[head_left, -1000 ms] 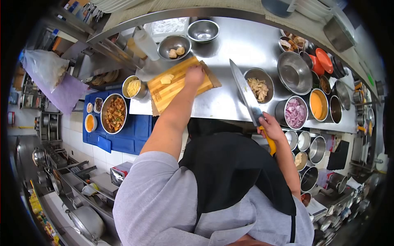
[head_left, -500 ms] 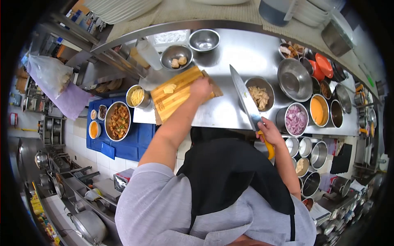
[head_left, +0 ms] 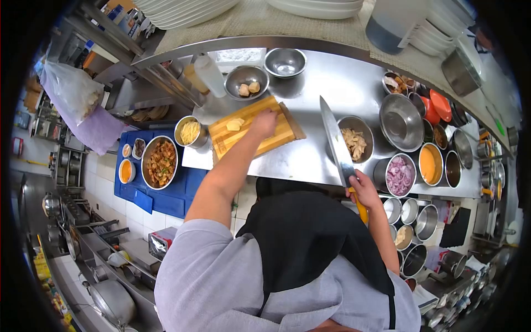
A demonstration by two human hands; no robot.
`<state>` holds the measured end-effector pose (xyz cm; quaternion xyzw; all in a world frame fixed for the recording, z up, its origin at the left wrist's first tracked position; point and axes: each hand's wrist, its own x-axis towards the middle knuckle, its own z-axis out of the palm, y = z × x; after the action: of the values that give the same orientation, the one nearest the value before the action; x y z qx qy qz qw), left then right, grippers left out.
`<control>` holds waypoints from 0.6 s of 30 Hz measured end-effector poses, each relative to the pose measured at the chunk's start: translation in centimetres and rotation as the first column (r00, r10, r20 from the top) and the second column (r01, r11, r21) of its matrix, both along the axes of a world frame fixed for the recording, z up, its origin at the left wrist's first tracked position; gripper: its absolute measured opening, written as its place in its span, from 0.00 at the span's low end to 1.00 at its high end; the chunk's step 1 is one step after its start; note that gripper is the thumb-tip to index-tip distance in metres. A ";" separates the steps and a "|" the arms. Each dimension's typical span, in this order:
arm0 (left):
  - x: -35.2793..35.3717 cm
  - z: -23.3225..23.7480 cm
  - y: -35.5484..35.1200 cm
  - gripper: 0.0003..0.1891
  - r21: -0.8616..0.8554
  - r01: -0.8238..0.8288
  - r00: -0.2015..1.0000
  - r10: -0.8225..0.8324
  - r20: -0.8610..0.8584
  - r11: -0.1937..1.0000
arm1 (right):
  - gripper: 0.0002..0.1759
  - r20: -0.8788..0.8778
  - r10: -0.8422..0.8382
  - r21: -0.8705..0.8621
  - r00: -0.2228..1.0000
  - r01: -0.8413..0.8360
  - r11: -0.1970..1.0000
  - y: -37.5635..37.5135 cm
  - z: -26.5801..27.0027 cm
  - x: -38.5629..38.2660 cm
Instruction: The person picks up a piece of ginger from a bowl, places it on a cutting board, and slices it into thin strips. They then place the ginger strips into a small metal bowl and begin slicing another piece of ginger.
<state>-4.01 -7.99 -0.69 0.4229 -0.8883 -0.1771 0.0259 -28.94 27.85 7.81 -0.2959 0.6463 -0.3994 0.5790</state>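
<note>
My left hand (head_left: 265, 123) is on the right half of the wooden cutting board (head_left: 222, 143), its fingers curled together; what they hold, if anything, is hidden. Pale yellow slices (head_left: 235, 124) lie on the board to the left of it. A brown cloth (head_left: 293, 123) shows beyond the board's right edge. My right hand (head_left: 365, 191) is closed around the yellow handle of a large knife (head_left: 337, 141), whose blade points up and away, passing beside a bowl of pale strips (head_left: 354, 145).
Beyond the board are a steel bowl with pale lumps (head_left: 249, 88) and another steel bowl (head_left: 285, 62). Shredded yellow food fills a pot (head_left: 189, 133) at left. Chopped onions (head_left: 399, 176) and orange sauce (head_left: 430, 163) stand at right. A shelf (head_left: 310, 42) runs above the back.
The whole view has shifted slightly. My left hand has moved inward from the board's far right edge onto its surface. The knife remains in my right hand.
</note>
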 end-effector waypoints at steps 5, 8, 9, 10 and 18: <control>5.2 0.5 -0.5 0.10 0.146 0.106 0.992 -0.094 -0.090 0.984 | 0.10 0.011 -0.103 0.017 0.995 0.103 0.995 0.5 -1.4 -0.6; 6.5 0.4 0.4 0.10 0.154 0.162 0.984 -0.147 -0.104 0.975 | 0.11 -0.001 -0.123 -0.001 0.992 0.123 0.992 0.1 -0.4 0.0; 6.7 0.3 0.6 0.10 0.137 0.118 0.992 -0.109 -0.070 0.984 | 0.11 0.000 -0.119 0.003 0.993 0.119 0.993 0.0 -0.2 -0.1; 6.9 0.3 0.7 0.11 0.115 0.072 0.997 -0.068 -0.037 0.991 | 0.11 0.005 -0.092 0.003 0.996 0.092 0.996 -0.3 0.0 -0.1; 4.3 -0.4 7.3 0.13 -0.074 -0.279 0.922 0.246 -0.300 0.957 | 0.15 0.015 -0.024 -0.018 1.000 0.024 1.000 -2.5 0.6 1.4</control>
<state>0.30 -0.72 -1.12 0.5058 -0.8190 -0.1801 0.2026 -27.57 25.33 8.39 -0.2907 0.6418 -0.4144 0.5761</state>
